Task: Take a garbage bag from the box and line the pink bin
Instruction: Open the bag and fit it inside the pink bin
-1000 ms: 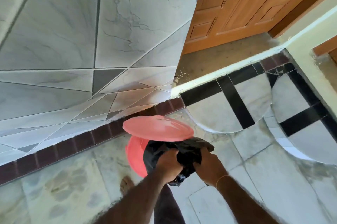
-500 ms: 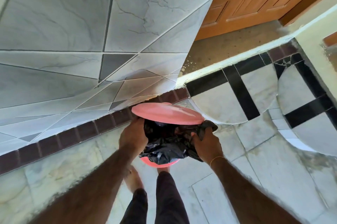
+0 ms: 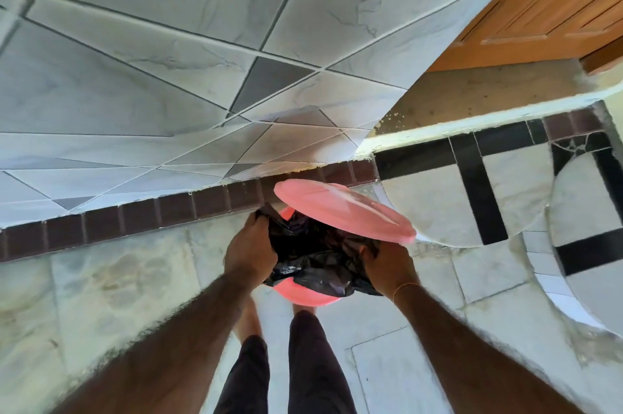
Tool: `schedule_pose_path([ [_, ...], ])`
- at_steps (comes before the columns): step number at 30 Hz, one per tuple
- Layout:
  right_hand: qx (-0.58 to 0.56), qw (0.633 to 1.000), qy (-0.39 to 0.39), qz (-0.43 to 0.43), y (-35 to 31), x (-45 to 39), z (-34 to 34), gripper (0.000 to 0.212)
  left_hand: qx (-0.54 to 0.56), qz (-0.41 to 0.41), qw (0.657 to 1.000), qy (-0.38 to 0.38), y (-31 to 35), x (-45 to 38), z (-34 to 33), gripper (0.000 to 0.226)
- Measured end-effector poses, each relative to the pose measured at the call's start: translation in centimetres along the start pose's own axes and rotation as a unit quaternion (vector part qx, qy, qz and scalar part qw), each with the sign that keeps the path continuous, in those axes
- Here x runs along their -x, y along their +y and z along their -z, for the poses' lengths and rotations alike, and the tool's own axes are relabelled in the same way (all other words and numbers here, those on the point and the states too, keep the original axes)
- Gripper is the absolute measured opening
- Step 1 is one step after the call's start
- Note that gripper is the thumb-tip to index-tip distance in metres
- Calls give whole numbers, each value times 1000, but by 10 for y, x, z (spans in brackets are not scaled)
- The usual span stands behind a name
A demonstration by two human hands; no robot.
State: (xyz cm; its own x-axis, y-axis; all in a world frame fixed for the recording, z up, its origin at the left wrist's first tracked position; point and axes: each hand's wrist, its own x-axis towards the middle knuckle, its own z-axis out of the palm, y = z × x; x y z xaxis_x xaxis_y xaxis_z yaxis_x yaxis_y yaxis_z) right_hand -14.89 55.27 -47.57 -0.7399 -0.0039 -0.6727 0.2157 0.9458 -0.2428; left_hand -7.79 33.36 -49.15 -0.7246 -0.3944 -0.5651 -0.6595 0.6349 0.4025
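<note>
Left hand (image 3: pixel 250 255) and right hand (image 3: pixel 387 267) each grasp the crumpled black plastic garbage bag (image 3: pixel 313 261), stretching its mouth between them over the round pink plastic bin (image 3: pixel 305 294); hinged pink lid (image 3: pixel 340 213) propped open just beyond.

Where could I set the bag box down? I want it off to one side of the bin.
Bare floor lies left of the left hand, below the brown tile strip, and right of the right hand. It is crowded at the bin: bag, raised lid, both hands, feet beneath.
</note>
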Motion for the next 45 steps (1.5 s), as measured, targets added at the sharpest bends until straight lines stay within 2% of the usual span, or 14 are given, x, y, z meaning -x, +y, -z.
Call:
schedule_pose_path([
  [3, -36, 998, 34, 31, -6, -25, 14, 43, -2, -3, 1000, 0, 4, -8, 0, 55],
  [8, 41, 999, 10, 25, -10, -48, 26, 59, 24, -17, 999, 11, 9, -19, -1, 57],
  [13, 27, 999, 32, 22, -4, -54, 19, 59, 58, -9, 997, 41, -1, -32, -8, 56],
  [18, -20, 999, 39, 25, 15, -51, -11, 48, 66, 19, 995, 69, -27, -38, -25, 63],
  [23, 23, 999, 18, -44, 38, -50, -39, 48, -61, -37, 997, -20, -47, -22, -53, 75],
  [29, 96, 990, -43, -95, 64, -58, -59, 52, -133, -94, 982, -99, -43, -16, -87, 82],
  [33, 76, 993, -2, -89, 65, -81, -68, 57, -74, -13, 996, -51, -47, -43, -94, 82],
  [36, 79, 991, -19, -107, 70, -97, -78, 65, -152, -78, 984, -59, -55, -49, -105, 82],
  [38, 101, 991, -36, -83, 75, -103, -85, 65, -131, -58, 989, -33, -63, -51, -112, 80],
  [39, 109, 992, -21, -65, 77, -105, -88, 62, -116, -40, 992, -21, -66, -54, -116, 79],
  [42, 92, 995, 36, -16, 75, -113, -93, 53, -128, -83, 988, -6, -65, -55, -134, 80],
  [44, 87, 995, 50, 11, 72, -120, -96, 54, -47, -17, 998, 41, -60, -65, -133, 71],
  [45, 63, 995, 72, -3, 74, -126, -96, 55, -14, 14, 998, 62, -57, -71, -133, 66],
])
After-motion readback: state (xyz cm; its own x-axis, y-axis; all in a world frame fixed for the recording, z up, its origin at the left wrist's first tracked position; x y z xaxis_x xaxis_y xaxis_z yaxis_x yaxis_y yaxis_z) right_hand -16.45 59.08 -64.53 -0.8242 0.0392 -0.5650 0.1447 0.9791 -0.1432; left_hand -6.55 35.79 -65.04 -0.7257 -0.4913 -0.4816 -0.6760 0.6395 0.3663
